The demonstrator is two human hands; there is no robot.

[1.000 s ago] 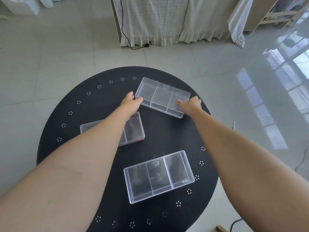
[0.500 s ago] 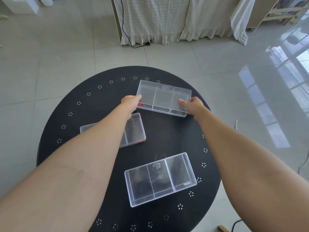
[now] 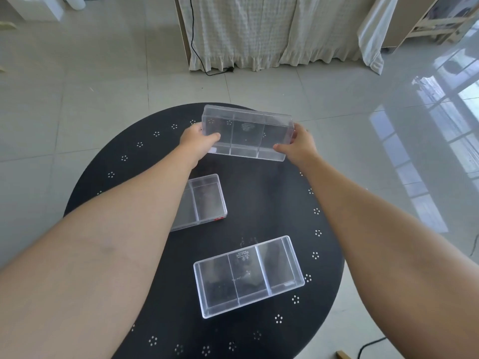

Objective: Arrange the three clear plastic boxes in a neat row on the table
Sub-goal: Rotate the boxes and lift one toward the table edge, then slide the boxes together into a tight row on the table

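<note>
Both hands are gripping one clear plastic box, the far box [image 3: 247, 132], above the centre of the frame, over the far part of the round black table [image 3: 261, 203]. The left hand [image 3: 198, 142] is clasping its left short end, thumb lying across the near side of the box and the other fingers wrapped behind the end wall, mostly hidden. The right hand [image 3: 298, 146] is clamping the right short end, thumb pressing on the near lower corner while the remaining fingers are curling around the far edge. The box is tilting so that its bottom is facing the camera, its two inner dividers showing through the plastic; whether its lower edge is touching the tabletop cannot be told. A second clear box, the middle box [image 3: 204, 200], is lying flat at centre left of the frame, largely covered by the left forearm, with a small red mark at its near right corner. A third, the near box [image 3: 248, 275], is lying open side up below centre, slightly skewed, split into three compartments and well apart from the other two. White dotted flower marks are ringing the table's edge. A pale curtain [image 3: 259, 29] is hanging along the top of the frame, a black cable [image 3: 199, 58] trailing down beside it onto the tiled floor [image 3: 90, 94].
</note>
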